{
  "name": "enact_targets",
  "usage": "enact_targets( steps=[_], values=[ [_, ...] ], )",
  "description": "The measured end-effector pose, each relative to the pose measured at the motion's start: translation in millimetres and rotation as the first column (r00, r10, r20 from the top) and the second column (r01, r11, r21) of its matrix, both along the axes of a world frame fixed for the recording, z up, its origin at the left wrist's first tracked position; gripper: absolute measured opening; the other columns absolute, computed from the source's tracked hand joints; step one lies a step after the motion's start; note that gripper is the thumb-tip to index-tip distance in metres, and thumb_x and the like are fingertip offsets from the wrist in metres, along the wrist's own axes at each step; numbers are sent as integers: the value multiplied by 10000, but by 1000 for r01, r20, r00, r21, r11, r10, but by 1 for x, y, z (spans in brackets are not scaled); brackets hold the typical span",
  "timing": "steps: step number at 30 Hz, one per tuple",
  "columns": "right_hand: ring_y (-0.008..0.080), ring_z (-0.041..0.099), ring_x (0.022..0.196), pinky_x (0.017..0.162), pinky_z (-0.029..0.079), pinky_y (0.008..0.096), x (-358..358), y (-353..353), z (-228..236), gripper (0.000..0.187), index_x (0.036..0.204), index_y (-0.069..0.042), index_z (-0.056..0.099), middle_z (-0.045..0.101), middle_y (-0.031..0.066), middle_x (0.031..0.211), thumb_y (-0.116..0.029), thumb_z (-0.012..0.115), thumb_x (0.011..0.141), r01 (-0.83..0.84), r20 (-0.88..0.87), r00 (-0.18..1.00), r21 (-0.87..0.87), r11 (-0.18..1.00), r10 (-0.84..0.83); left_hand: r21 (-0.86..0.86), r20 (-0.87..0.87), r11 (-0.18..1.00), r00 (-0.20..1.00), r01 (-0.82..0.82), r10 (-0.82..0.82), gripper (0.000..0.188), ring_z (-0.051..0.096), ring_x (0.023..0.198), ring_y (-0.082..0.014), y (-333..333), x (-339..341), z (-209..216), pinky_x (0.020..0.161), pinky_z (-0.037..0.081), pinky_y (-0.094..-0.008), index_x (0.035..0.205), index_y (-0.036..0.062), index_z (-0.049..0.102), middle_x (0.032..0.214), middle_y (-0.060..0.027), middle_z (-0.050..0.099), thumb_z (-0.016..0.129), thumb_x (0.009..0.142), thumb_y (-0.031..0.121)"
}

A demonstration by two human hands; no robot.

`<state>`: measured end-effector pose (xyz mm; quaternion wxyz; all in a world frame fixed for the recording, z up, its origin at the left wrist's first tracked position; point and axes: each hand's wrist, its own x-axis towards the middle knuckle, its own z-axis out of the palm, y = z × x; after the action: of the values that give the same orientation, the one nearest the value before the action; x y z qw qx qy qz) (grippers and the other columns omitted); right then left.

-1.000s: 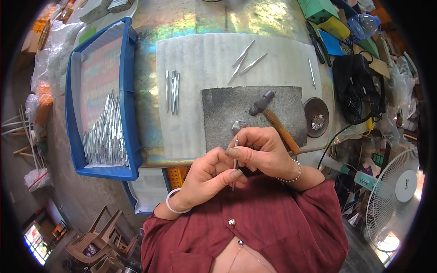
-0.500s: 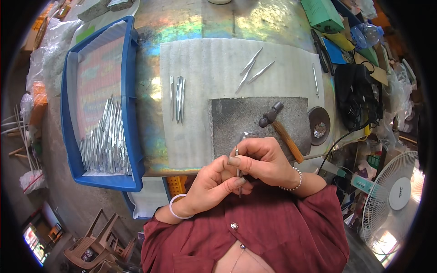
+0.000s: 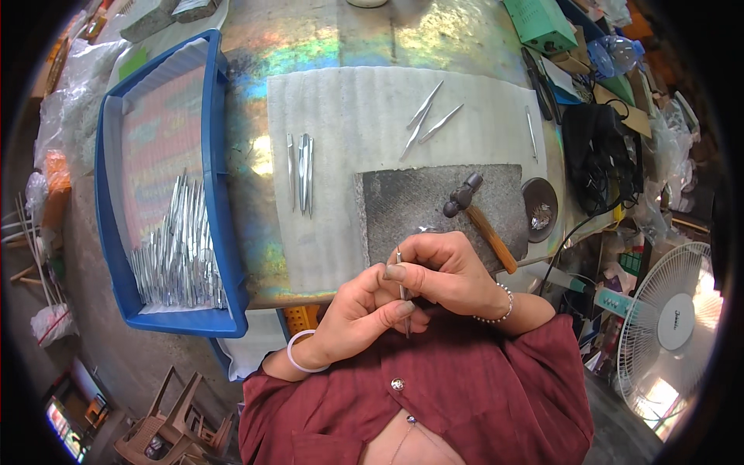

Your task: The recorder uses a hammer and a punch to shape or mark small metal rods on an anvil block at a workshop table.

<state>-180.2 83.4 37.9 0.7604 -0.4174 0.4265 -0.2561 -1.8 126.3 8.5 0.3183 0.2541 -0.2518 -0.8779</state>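
Observation:
Close to my chest, both hands hold one slim pointed metal tool, apparently a pair of tweezers [image 3: 399, 256], roughly upright. My left hand [image 3: 358, 311] pinches its lower part between thumb and fingers. My right hand [image 3: 442, 273] grips it higher up, thumb pressed against the fingers. Most of the tool is covered by the fingers. Just beyond my hands lies a dark grey slab [image 3: 403, 194], with a ball-peen hammer [image 3: 487, 235] resting on its right side. Similar tweezers lie on the white foam sheet [image 3: 341, 108]: a small bunch [image 3: 306, 174] at left and loose ones [image 3: 422, 128] farther back.
On the left a blue tray [image 3: 219, 155] holds many such tools. A dark round dish [image 3: 540, 229] with small shiny bits sits right of the slab. Farther right are a black bag [image 3: 601, 155], a green box [image 3: 540, 25] and a white fan [image 3: 673, 318].
The whole view has shifted slightly, with the table and tray appearing a little farther left. My hands keep nearly the same grip on the tweezers.

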Motion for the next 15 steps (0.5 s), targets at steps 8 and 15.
enact_targets(
  steps=[8, 15],
  values=[
    [4, 435, 525, 452, 326, 166, -6, 0, 7, 127, 883, -9, 590, 557, -28, 684, -131, 574, 913, 46, 63, 997, 17, 999, -47, 15, 35, 999, 999, 33, -34, 214, 655, 764, -188, -2, -4, 3, 674, 541, -274, 1121, 9, 424, 897, -140, 653, 507, 938, 83],
    [28, 462, 513, 461, 358, 164, -16, 10, 2, 82, 959, 11, 595, 575, 31, 719, -33, 560, 899, 235, 195, 959, -131, 963, -207, 121, -23, 904, 910, -410, 415, 162, 622, 704, -188, 7, -14, 13, 607, 511, -251, 1060, 21, 469, 811, -110, 598, 524, 913, 62]
  ],
)
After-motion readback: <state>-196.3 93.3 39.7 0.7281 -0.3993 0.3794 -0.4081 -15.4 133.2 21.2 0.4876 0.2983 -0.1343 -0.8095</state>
